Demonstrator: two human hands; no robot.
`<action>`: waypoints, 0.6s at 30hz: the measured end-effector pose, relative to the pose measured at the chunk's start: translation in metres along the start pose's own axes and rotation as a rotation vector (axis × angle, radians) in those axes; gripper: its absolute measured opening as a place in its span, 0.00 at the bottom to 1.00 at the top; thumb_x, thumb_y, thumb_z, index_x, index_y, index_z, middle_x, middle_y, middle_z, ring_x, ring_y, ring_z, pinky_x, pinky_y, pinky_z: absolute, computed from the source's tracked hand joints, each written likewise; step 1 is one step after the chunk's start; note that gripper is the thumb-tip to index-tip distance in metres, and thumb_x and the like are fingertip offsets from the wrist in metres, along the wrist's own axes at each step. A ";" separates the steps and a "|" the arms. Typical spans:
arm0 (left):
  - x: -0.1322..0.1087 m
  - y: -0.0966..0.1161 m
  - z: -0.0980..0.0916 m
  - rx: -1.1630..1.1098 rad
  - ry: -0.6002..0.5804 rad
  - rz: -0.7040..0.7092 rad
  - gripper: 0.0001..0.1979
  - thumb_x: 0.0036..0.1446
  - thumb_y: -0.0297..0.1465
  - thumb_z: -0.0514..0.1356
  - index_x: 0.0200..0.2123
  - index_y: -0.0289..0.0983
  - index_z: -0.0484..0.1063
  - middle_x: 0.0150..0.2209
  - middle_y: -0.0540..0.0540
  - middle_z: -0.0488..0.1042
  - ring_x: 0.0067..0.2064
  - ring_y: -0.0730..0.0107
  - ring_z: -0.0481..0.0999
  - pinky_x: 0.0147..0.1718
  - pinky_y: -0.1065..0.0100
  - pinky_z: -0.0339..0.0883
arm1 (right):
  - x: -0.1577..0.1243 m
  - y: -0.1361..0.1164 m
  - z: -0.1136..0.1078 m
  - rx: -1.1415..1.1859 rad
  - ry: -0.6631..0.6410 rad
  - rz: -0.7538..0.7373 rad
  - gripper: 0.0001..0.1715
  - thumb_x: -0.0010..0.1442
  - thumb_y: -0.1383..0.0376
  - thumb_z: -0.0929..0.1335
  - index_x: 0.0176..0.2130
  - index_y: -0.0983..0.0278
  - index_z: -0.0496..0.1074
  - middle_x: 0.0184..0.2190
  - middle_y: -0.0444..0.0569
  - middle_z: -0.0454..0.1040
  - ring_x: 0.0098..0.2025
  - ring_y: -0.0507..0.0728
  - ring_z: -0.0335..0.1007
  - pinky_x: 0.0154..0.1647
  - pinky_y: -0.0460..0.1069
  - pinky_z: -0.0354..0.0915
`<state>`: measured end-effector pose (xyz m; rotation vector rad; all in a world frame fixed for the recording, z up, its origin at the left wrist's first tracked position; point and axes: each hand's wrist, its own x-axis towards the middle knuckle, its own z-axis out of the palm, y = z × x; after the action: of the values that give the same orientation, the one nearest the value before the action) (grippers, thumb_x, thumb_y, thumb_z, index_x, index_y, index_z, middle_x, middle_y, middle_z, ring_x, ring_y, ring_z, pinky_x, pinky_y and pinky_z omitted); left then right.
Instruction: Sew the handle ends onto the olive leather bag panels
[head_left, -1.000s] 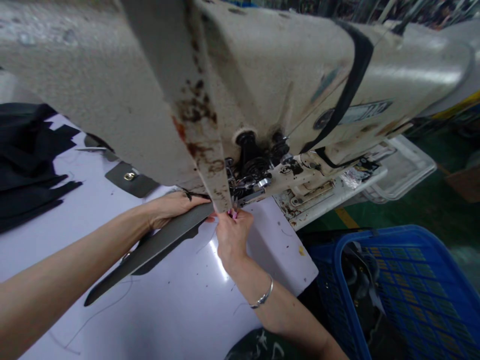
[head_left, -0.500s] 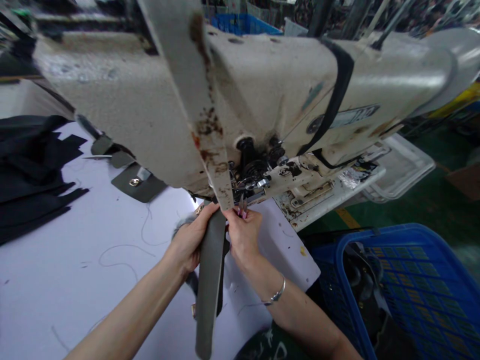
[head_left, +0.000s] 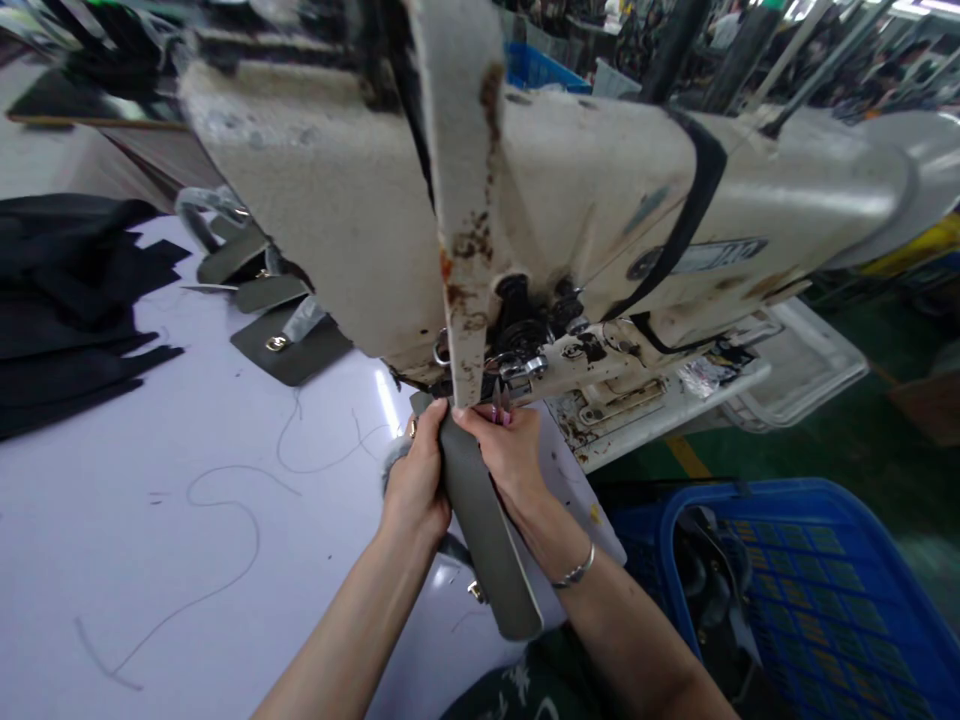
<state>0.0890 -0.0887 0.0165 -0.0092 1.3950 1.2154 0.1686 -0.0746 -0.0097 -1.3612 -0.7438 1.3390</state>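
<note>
A long grey-green leather-like panel [head_left: 487,530] with a rounded end slants from under the sewing machine's [head_left: 330,210] head towards me. My left hand [head_left: 416,480] grips its left edge near the machine, thumb on top. At the right edge my right hand [head_left: 514,455] pinches the panel close to the machine. Small pink-handled thread snips [head_left: 501,408] also sit in that hand, blades pointing up. Under the panel, a plastic-wrapped strap with a gold-coloured buckle [head_left: 475,591] partly shows. The needle area is mostly hidden behind a rusty upright bar [head_left: 469,240].
On the white table [head_left: 187,560] lie loose threads, black cut pieces [head_left: 67,310] at far left and grey-green flaps with buckles [head_left: 292,345] by the machine. A blue basket [head_left: 817,490] holding dark pieces stands at right, below a clear tray [head_left: 817,370].
The panel's near end has swung to the right, and both hands sit further right in the picture. My view has also shifted. Both hands keep their hold.
</note>
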 end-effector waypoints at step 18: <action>0.021 0.007 0.006 -0.125 -0.038 0.113 0.09 0.53 0.27 0.67 0.39 0.38 0.76 0.28 0.52 0.78 0.24 0.73 0.75 0.26 0.73 0.74 | 0.004 -0.008 -0.006 -0.135 -0.034 -0.032 0.17 0.48 0.57 0.78 0.20 0.65 0.74 0.18 0.42 0.71 0.21 0.51 0.64 0.24 0.46 0.62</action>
<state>0.0835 -0.0685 0.0077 0.0058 1.2985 1.3892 0.1772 -0.0704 -0.0042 -1.4296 -0.8892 1.3088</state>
